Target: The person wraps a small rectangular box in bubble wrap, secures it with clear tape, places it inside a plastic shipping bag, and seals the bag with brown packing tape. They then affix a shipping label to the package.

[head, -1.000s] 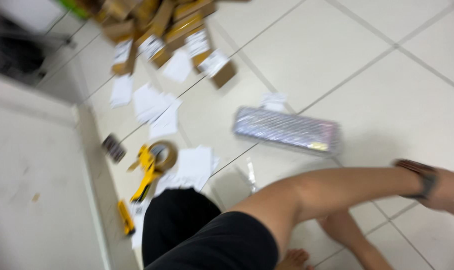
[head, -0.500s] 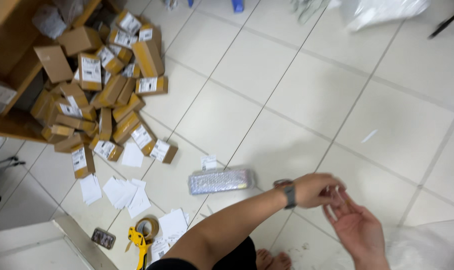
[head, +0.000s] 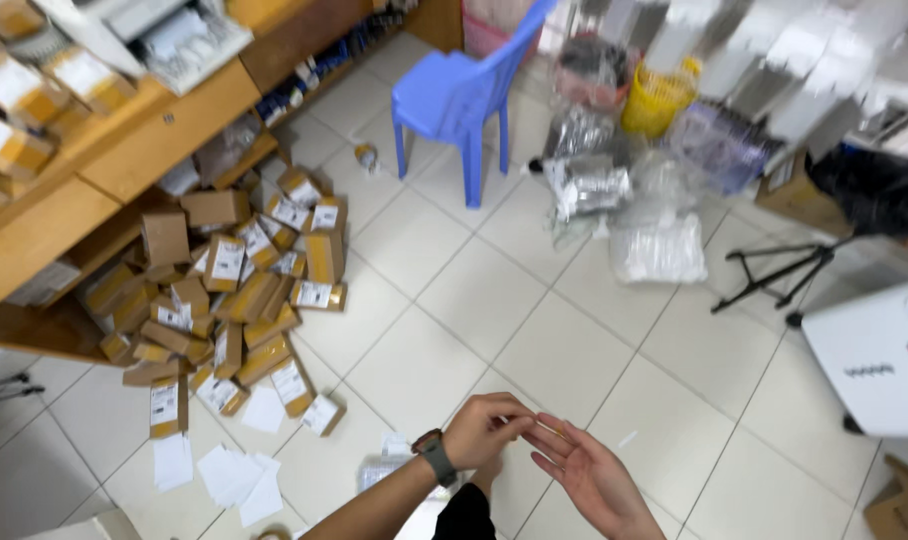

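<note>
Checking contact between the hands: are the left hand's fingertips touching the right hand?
Touching. In the head view the left hand pinches down at the fingers of the open right hand, with no floor tile showing between them where they meet.

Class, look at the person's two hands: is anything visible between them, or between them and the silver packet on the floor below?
Nothing visible separates the left hand from the right hand; their fingertips meet. The left forearm partly overlaps the silver packet.
</note>
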Available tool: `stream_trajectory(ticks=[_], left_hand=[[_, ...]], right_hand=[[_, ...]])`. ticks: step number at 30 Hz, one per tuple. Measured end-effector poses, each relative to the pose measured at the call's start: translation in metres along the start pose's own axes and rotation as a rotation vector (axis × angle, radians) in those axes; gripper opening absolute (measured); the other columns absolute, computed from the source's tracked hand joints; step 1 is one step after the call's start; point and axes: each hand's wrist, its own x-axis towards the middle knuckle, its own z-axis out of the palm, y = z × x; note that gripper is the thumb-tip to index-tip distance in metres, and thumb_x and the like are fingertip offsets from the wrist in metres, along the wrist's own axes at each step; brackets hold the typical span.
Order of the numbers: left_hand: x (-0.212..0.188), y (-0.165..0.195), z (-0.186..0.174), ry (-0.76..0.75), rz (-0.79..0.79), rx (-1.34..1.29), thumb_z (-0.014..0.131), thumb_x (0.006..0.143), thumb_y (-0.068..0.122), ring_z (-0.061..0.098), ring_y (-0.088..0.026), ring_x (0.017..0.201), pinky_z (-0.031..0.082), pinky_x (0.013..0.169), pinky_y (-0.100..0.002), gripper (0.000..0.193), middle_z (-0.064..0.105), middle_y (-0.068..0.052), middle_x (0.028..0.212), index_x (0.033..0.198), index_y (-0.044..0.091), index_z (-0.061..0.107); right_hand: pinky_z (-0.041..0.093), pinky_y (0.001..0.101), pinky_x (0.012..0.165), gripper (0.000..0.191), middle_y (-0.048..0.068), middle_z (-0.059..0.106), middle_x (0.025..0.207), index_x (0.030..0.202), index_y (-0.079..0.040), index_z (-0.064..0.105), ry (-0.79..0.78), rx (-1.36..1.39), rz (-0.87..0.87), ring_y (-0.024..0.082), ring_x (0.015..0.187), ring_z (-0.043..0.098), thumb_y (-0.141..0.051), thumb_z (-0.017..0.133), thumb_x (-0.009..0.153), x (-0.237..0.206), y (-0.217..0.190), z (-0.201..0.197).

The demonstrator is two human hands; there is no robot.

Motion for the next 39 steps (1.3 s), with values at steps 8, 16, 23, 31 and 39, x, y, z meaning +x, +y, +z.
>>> stream_trajectory(ticks=[8,16,23,31,39], left_hand=[[0.173,0.081,-0.119,0.344,0.002,0.117,0.065,0.097,0.006,0.068,-0.015,0.074,0.056,0.067,-0.028,0.015,0.073,-0.007,0.091,0.108,0.004,0.076],[0.334,0.037,-0.227,0.375,0.065,0.184,0.074,0.088,0.005,0.071,-0.017,0.079,0.056,0.068,-0.029,0.013,0.075,-0.007,0.093,0.100,0.003,0.080],[0.396,-0.082,-0.358,0.621,-0.446,0.025,0.073,0.090,0.012,0.069,-0.012,0.067,0.058,0.063,-0.026,0.018,0.075,-0.006,0.076,0.101,0.000,0.079],[0.524,-0.135,-0.482,0.899,-0.652,-0.003,0.048,0.107,0.034,0.046,-0.015,0.049,0.038,0.046,-0.032,0.049,0.049,-0.007,0.056,0.074,-0.001,0.056],[0.820,-0.251,-0.668,0.594,-0.345,0.492,0.061,0.088,0.023,0.063,-0.032,0.075,0.051,0.076,-0.043,0.025,0.068,-0.016,0.079,0.091,0.001,0.071]], right_hand=[[0.043,0.0458,0.110,0.065,0.021,0.062,0.138,0.139,0.004,0.053,-0.176,0.169,0.015,0.029,0.130,0.057,-0.046,0.035,0.102,0.116,-0.184,0.115],[0.051,0.0420,0.098,0.050,0.018,0.071,0.124,0.135,0.002,0.058,-0.075,-0.102,-0.106,0.028,0.116,0.067,-0.034,0.045,0.103,0.277,-0.300,0.119],[0.053,0.0415,0.098,0.051,0.017,0.071,0.126,0.143,-0.001,0.054,0.219,-0.211,-0.149,0.027,0.117,0.067,-0.026,0.050,0.099,0.466,-0.436,0.110],[0.045,0.0392,0.101,0.085,0.022,0.052,0.141,0.160,-0.001,0.018,0.605,-0.512,-0.496,0.030,0.124,0.057,-0.029,0.066,0.095,0.667,-0.595,0.180],[0.048,0.0392,0.103,0.087,0.018,0.064,0.131,0.165,0.000,0.024,1.128,-0.839,-0.736,0.030,0.115,0.065,-0.017,0.074,0.095,0.784,-0.645,0.148]])
